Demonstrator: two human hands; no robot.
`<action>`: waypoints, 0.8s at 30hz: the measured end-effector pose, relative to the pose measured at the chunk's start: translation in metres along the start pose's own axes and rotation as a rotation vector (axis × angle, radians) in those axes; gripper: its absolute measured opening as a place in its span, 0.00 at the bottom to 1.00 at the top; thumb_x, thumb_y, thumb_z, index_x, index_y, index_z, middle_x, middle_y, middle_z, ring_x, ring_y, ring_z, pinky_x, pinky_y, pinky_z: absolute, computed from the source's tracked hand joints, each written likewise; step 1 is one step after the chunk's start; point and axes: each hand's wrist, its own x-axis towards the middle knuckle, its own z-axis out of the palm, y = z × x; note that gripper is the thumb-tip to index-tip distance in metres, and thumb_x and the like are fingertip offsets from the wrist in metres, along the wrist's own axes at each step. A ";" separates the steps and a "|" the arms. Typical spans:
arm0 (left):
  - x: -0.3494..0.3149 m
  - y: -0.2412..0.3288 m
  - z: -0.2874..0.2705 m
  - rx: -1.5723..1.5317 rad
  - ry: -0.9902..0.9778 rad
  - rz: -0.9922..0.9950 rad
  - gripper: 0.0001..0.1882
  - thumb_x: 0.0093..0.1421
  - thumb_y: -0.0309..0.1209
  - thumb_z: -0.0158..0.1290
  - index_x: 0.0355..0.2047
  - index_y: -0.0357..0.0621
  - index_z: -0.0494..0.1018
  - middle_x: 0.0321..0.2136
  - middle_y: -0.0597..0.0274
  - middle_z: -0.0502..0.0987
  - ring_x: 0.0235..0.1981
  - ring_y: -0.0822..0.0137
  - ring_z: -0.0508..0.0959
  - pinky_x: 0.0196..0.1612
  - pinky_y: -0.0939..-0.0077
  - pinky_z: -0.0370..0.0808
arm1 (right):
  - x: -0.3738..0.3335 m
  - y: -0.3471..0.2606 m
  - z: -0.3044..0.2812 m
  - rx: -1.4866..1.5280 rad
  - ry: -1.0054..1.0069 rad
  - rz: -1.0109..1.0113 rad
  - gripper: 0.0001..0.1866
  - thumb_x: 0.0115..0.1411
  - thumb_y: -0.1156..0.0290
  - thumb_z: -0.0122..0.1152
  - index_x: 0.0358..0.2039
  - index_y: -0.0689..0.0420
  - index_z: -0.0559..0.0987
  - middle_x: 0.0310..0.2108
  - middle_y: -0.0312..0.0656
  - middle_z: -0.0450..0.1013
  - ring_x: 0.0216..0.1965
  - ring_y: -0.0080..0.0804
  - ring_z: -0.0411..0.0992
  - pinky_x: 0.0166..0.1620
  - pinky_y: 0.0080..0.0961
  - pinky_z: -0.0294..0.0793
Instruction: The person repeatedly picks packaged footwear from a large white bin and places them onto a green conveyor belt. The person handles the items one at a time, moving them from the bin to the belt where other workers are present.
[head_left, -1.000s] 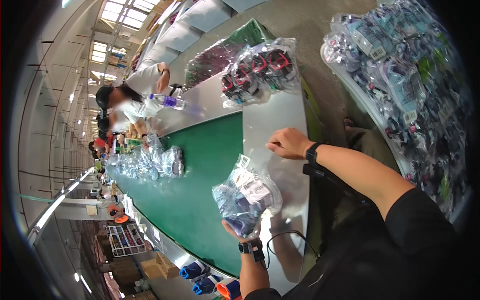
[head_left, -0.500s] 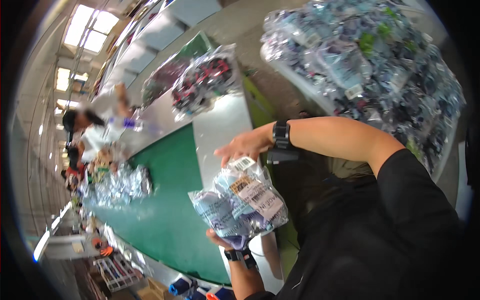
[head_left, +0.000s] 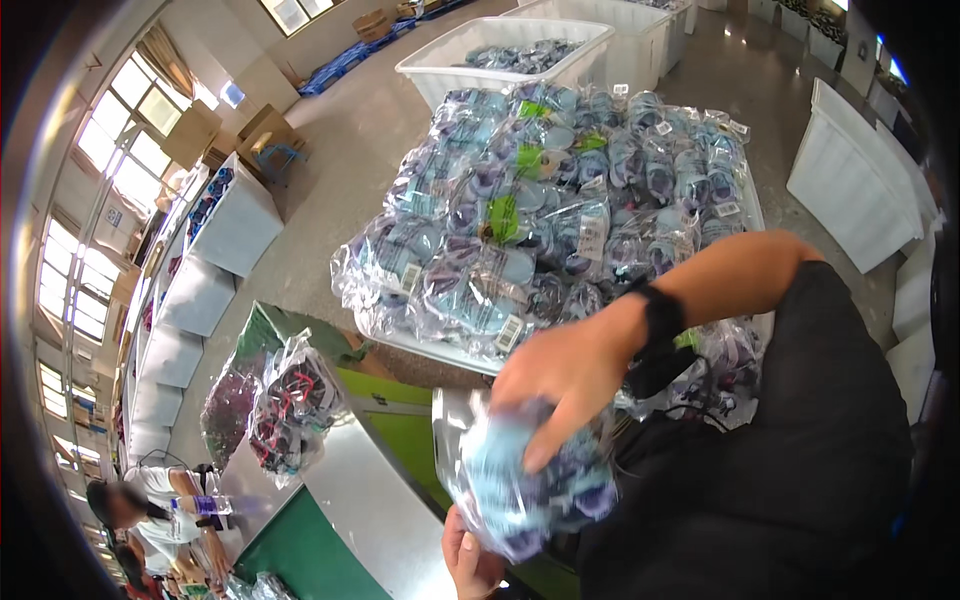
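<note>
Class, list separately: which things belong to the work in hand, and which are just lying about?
In the work:
- clear plastic bag of pale-blue and purple items, held by right hand, left hand at its lower edge
- similar bags heaped in white plastic tub, probably

Apparently lying about:
- clear plastic bag of black and red items
- brown cardboard box
- clear plastic bottle with purple label

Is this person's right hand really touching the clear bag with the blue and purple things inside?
Touching. The head view shows the right hand over the upper part of the clear bag, its thumb lying against the plastic.
</note>
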 end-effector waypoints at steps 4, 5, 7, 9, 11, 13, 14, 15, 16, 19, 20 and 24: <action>0.019 -0.001 0.006 0.056 0.032 0.153 0.24 0.73 0.36 0.45 0.64 0.33 0.63 0.51 0.50 0.76 0.52 0.57 0.77 0.59 0.57 0.73 | -0.091 0.011 -0.092 0.045 0.430 0.211 0.21 0.66 0.51 0.62 0.45 0.57 0.80 0.33 0.35 0.78 0.35 0.24 0.74 0.39 0.25 0.73; 0.021 -0.003 0.002 0.060 0.088 0.136 0.24 0.73 0.36 0.46 0.63 0.33 0.64 0.51 0.51 0.77 0.52 0.57 0.77 0.58 0.57 0.73 | -0.110 0.021 -0.114 0.025 0.573 0.331 0.22 0.69 0.51 0.58 0.48 0.58 0.80 0.35 0.36 0.78 0.34 0.24 0.73 0.40 0.24 0.74; 0.020 -0.010 -0.012 0.053 0.203 0.102 0.22 0.73 0.35 0.47 0.62 0.34 0.66 0.49 0.53 0.78 0.51 0.58 0.78 0.57 0.59 0.74 | -0.150 0.047 -0.151 -0.213 1.054 0.623 0.24 0.70 0.49 0.55 0.50 0.58 0.79 0.40 0.37 0.79 0.37 0.25 0.76 0.43 0.25 0.76; 0.017 -0.018 -0.030 0.062 0.319 0.073 0.22 0.72 0.35 0.48 0.60 0.35 0.68 0.48 0.54 0.79 0.49 0.59 0.79 0.55 0.60 0.76 | -0.184 0.082 -0.191 0.395 1.116 0.279 0.28 0.68 0.45 0.54 0.52 0.58 0.77 0.45 0.40 0.79 0.41 0.27 0.78 0.46 0.28 0.79; 0.011 -0.025 -0.046 0.097 0.437 0.047 0.21 0.72 0.36 0.49 0.60 0.36 0.69 0.47 0.55 0.79 0.47 0.59 0.80 0.53 0.61 0.77 | -0.221 0.120 -0.228 0.464 1.316 0.348 0.29 0.68 0.45 0.55 0.53 0.59 0.77 0.46 0.40 0.79 0.43 0.28 0.79 0.45 0.28 0.80; 0.006 -0.030 -0.057 0.070 0.502 0.037 0.21 0.72 0.36 0.49 0.59 0.37 0.69 0.46 0.55 0.79 0.45 0.59 0.80 0.51 0.61 0.78 | -0.253 0.162 -0.258 0.507 1.444 0.327 0.30 0.66 0.44 0.57 0.53 0.60 0.76 0.46 0.40 0.79 0.42 0.29 0.80 0.42 0.29 0.81; 0.003 -0.032 -0.061 0.058 0.537 0.033 0.21 0.72 0.36 0.49 0.59 0.37 0.69 0.46 0.55 0.79 0.45 0.59 0.80 0.50 0.61 0.79 | -0.267 0.184 -0.270 0.522 1.488 0.289 0.32 0.65 0.43 0.58 0.53 0.61 0.76 0.45 0.40 0.79 0.41 0.29 0.80 0.41 0.29 0.81; 0.000 -0.033 -0.063 0.041 0.561 0.029 0.21 0.72 0.37 0.48 0.59 0.37 0.69 0.45 0.54 0.79 0.44 0.59 0.80 0.48 0.62 0.79 | -0.281 0.204 -0.281 0.542 1.546 0.264 0.33 0.63 0.42 0.59 0.52 0.61 0.76 0.44 0.39 0.79 0.41 0.29 0.79 0.39 0.29 0.81; -0.002 -0.034 -0.065 0.040 0.567 0.030 0.21 0.72 0.37 0.48 0.59 0.37 0.69 0.45 0.54 0.79 0.44 0.59 0.80 0.48 0.62 0.79 | -0.297 0.221 -0.291 0.485 1.529 0.432 0.35 0.61 0.41 0.61 0.52 0.61 0.76 0.43 0.40 0.78 0.38 0.29 0.79 0.37 0.30 0.81; -0.006 -0.036 -0.068 0.006 0.602 0.036 0.21 0.72 0.37 0.48 0.59 0.35 0.68 0.44 0.52 0.80 0.42 0.58 0.81 0.45 0.64 0.80 | -0.325 0.271 -0.296 0.221 1.666 0.895 0.42 0.52 0.37 0.68 0.51 0.64 0.75 0.40 0.43 0.76 0.27 0.32 0.77 0.29 0.30 0.79; -0.007 -0.037 -0.068 0.010 0.612 0.040 0.21 0.72 0.37 0.48 0.59 0.35 0.68 0.44 0.52 0.80 0.42 0.59 0.81 0.44 0.65 0.80 | -0.323 0.292 -0.292 -0.047 1.720 1.002 0.44 0.52 0.38 0.68 0.55 0.65 0.73 0.44 0.49 0.76 0.28 0.37 0.79 0.29 0.31 0.80; -0.006 -0.040 -0.064 0.008 0.658 0.055 0.20 0.71 0.33 0.50 0.58 0.33 0.68 0.42 0.50 0.79 0.39 0.60 0.81 0.41 0.68 0.80 | -0.318 0.342 -0.280 -0.507 1.701 1.183 0.44 0.54 0.46 0.67 0.64 0.62 0.68 0.55 0.59 0.73 0.53 0.50 0.75 0.51 0.42 0.77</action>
